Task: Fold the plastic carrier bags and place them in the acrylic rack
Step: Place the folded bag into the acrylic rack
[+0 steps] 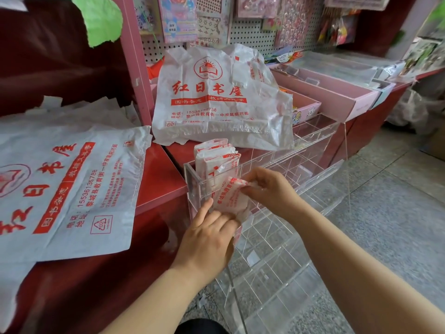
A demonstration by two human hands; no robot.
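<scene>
Loose bag [216,100] behind rack [289,237], 2nd [72,184] on counter [159,174].

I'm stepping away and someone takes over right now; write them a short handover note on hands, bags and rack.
Left hand holds the lower end of a folded bag; right hand pinches its top edge.
It is at the left end of the acrylic rack, not yet seated.
Done: a bundle of folded bags stands in the rack's upper left compartment.
Left: seat this one, then fold the flat bag on the red counter and the crumpled bag behind the rack.
</scene>
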